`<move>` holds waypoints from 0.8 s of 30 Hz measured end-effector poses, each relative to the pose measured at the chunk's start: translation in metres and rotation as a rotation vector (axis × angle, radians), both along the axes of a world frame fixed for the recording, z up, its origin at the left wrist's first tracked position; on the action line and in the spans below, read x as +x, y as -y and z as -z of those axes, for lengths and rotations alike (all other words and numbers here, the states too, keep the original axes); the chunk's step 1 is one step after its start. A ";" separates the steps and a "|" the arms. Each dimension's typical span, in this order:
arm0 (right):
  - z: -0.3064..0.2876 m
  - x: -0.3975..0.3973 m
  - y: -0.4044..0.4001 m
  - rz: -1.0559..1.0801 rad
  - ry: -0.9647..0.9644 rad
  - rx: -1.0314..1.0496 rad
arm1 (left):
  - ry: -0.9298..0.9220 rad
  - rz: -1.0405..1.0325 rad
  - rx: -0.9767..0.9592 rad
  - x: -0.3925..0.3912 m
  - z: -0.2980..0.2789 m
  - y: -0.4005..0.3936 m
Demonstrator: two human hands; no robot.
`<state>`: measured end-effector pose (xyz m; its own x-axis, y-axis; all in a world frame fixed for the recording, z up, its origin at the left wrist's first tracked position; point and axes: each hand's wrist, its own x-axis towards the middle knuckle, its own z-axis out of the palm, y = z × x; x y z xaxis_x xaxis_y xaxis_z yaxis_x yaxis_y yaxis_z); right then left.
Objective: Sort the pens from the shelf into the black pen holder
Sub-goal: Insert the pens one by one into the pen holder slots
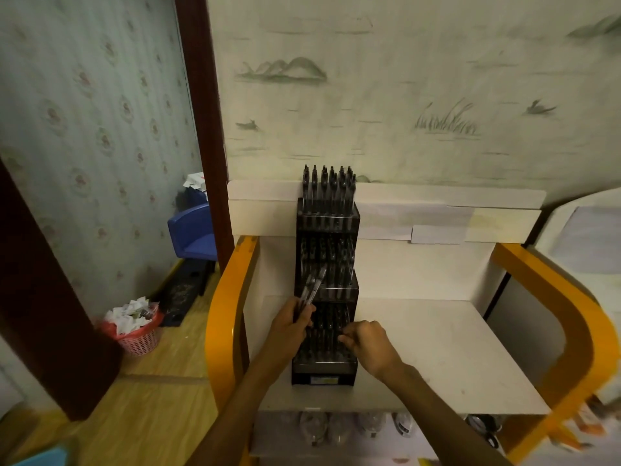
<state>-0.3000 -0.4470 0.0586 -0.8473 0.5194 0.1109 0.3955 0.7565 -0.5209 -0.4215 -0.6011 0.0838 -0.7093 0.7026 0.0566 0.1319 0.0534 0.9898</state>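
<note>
Left hand [291, 326] grips a small bundle of pens [312, 286], long axes tilted up and right, tips over the middle tier of the black pen holder [325, 290]. Right hand [366, 343] has fingers curled at the lowest tier; whether it pinches a pen cannot be told. Holder stands upright on the white shelf [437, 348], stepped away toward the wall; top tier already full of pens [327, 186]. Left hand is nearer the middle tier's slots, which lie just ahead of the bundle. Judgement: standing pens crowd the slots and may block insertion. Orange frame [232, 297] flanks the shelf; pink wastebasket [137, 334] on the floor at left.
</note>
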 end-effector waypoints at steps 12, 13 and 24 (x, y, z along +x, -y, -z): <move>-0.075 0.009 0.002 -0.039 -0.552 -0.775 | 0.014 0.100 0.010 0.015 -0.004 -0.007; -0.077 0.010 0.003 -0.051 -0.569 -0.818 | 0.007 0.107 0.014 0.017 -0.005 -0.007; -0.074 0.013 0.005 -0.084 -0.633 -0.954 | -0.088 0.140 -0.007 0.023 -0.005 -0.008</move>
<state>-0.2871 -0.4521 0.1322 -0.8162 0.5650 0.1211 -0.1750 -0.0419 -0.9837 -0.3987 -0.5932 0.0884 -0.5967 0.7950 0.1091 0.2251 0.0353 0.9737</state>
